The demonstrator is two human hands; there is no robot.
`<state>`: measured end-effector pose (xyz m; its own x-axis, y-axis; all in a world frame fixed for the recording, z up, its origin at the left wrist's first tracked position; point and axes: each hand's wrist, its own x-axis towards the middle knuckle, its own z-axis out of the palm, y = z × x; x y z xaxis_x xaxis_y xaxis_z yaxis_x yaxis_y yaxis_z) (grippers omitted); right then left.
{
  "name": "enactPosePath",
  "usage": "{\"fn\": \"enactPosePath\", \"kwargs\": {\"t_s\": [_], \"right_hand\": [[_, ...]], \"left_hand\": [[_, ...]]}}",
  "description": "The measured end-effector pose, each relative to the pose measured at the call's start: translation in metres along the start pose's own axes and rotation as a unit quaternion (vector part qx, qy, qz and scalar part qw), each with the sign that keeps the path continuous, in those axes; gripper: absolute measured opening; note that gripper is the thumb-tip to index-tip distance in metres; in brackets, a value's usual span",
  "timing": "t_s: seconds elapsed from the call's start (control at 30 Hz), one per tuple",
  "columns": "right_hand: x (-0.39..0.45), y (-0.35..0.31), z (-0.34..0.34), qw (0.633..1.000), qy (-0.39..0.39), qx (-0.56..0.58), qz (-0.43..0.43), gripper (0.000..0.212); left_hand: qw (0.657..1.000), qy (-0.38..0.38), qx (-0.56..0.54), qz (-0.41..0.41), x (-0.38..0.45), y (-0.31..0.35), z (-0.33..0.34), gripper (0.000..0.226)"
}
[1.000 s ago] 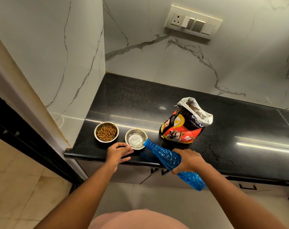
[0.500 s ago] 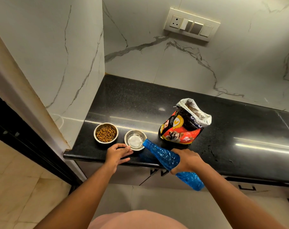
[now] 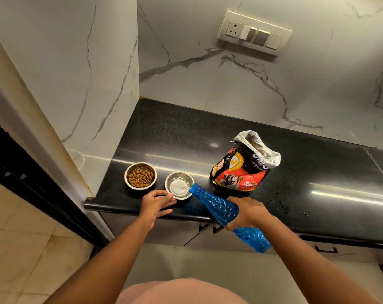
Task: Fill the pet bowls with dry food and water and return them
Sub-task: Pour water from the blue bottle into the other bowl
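Two steel bowls stand near the front edge of the black counter [image 3: 208, 137]. The left bowl [image 3: 140, 175] holds brown dry food. The right bowl [image 3: 179, 185] has water in its bottom. My right hand [image 3: 248, 212] grips a blue plastic bottle [image 3: 217, 205], tilted with its mouth over the right bowl's rim, and water runs out of it. My left hand [image 3: 156, 204] rests on the counter with its fingertips against the water bowl's near rim.
An open red and black dog food bag [image 3: 241, 170] stands to the right of the bowls. A marble wall closes the counter on the left and at the back, with a switch panel [image 3: 255, 32] above. Tiled floor lies below.
The bottle stays tilted over the right bowl and more water has gathered in it. Both hands keep their places.
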<state>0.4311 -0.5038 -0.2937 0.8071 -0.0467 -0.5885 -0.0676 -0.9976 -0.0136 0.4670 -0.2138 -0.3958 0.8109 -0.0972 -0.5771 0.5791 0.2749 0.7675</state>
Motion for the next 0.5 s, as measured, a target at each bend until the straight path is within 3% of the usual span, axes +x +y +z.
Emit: {"fn": "enactPosePath", "kwargs": {"t_s": [0.5], "right_hand": [[-0.0046, -0.0085, -0.0024, 1.0, -0.002, -0.017, -0.003, 0.088]], "left_hand": [[1.0, 0.001, -0.002, -0.001, -0.0021, -0.0003, 0.0021, 0.027]]}}
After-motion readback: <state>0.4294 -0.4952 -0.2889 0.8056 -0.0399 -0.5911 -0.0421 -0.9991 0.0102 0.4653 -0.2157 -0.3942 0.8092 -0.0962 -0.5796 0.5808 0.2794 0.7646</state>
